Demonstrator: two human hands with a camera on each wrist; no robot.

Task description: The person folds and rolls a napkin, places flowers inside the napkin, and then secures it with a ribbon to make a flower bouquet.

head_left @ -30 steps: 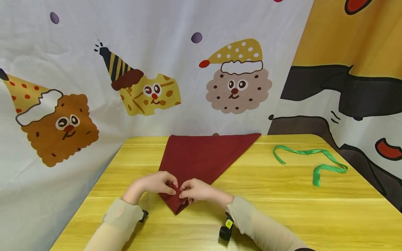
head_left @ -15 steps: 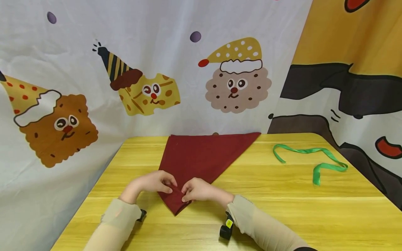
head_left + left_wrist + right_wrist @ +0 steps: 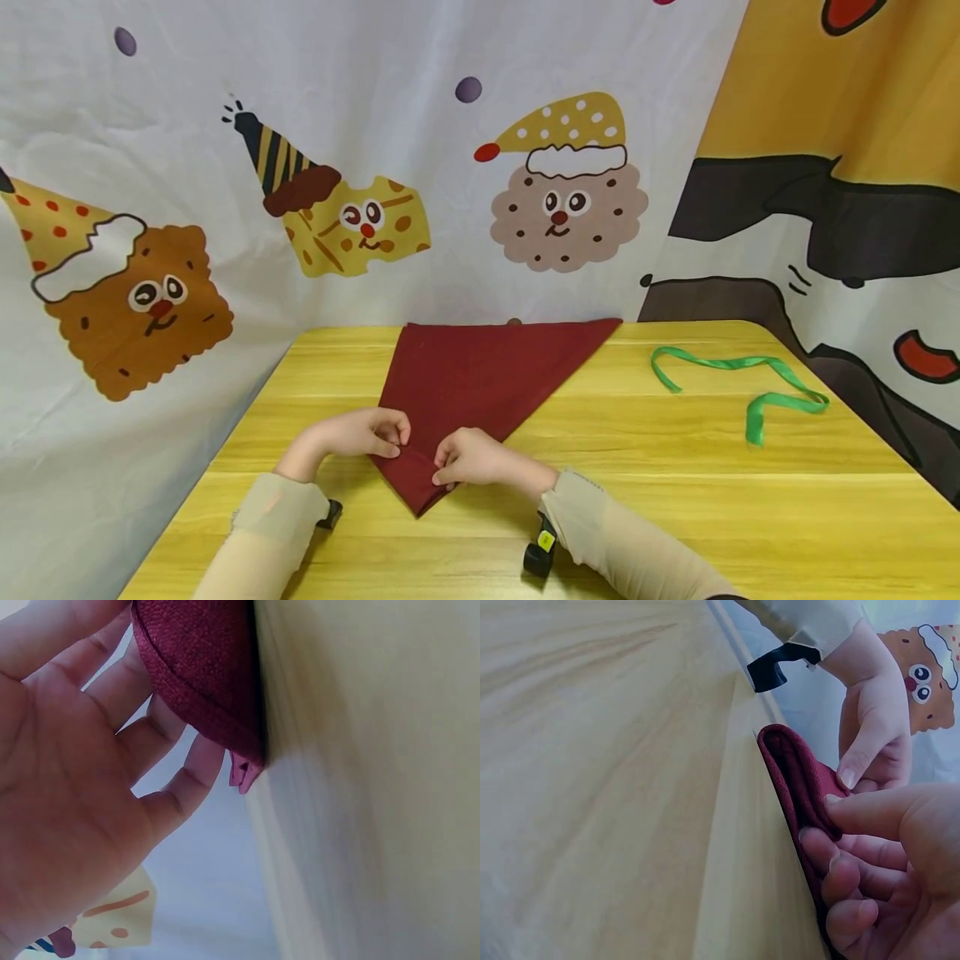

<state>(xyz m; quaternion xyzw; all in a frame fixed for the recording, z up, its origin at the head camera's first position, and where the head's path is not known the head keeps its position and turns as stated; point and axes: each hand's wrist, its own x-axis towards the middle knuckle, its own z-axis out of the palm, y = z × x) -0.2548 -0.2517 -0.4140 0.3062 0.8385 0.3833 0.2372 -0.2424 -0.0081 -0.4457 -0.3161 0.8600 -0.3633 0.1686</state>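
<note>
One dark red cloth point(image 3: 480, 367) lies on the yellow wooden table point(image 3: 637, 517) in the head view, folded into a long triangle. Its narrow near corner points toward the person, and its long axis slants away to the right, ending in a sharp far corner; the far side runs along the table's back edge. Two hands work near the close end: the left hand point(image 3: 356, 432) pinches the cloth at its left side, and the right hand point(image 3: 475, 457) grips the right side. Both cover part of the cloth there. Each wrist wears one black device, the left device point(image 3: 330, 515) and the right device point(image 3: 538, 557), below two beige sleeves point(image 3: 262, 537). One green ribbon point(image 3: 755, 423) curves on the table at the far right, well apart from the cloth. Behind hangs a white curtain point(image 3: 450, 42) with three snack figures in party hats: one brown biscuit point(image 3: 142, 308), one cheese point(image 3: 360, 225) and one pinkish biscuit point(image 3: 570, 217).

The left wrist view shows bent fingers along the cloth's rim, beside the table; the thumb's contact cannot be told here.

The right wrist view shows the cloth's edge bent into a loop, with the right thumb and index finger holding one layer.
</note>
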